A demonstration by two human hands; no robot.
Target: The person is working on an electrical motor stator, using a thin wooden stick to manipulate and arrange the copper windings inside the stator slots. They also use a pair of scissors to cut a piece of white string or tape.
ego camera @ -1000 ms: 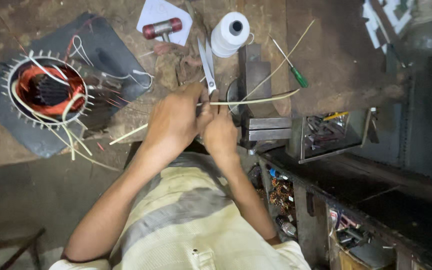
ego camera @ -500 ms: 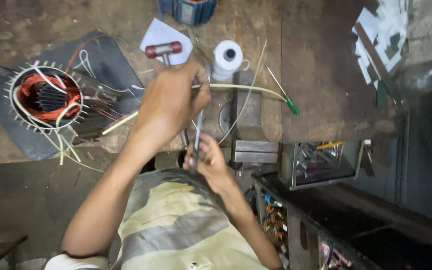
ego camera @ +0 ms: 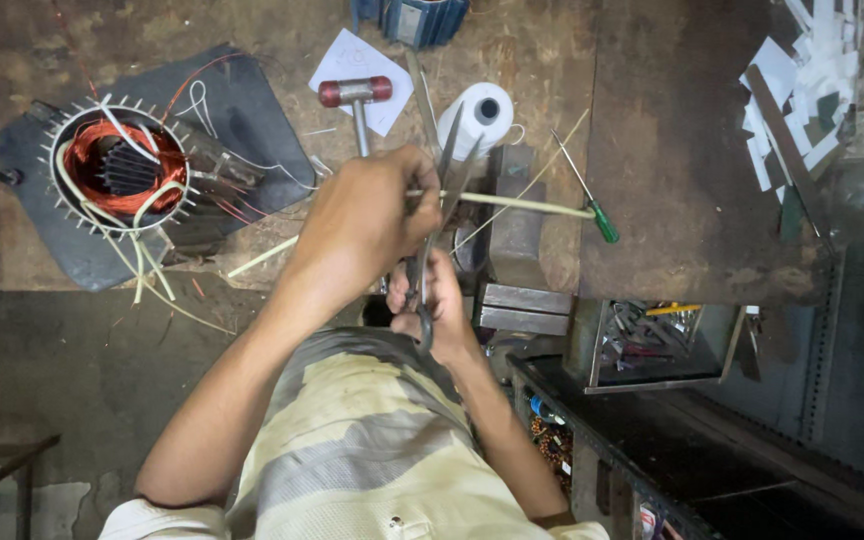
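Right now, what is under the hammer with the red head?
A white sheet of paper lies under the hammer, on the dirty floor. The lower end of the handle is covered by the left hand, so what is beneath it cannot be seen.

One camera sits on my head and looks almost straight down over my chest, close above my left hand (ego camera: 357,235) and right hand (ego camera: 432,300), onto the workshop floor (ego camera: 72,370) and the workbench (ego camera: 682,180) further out.
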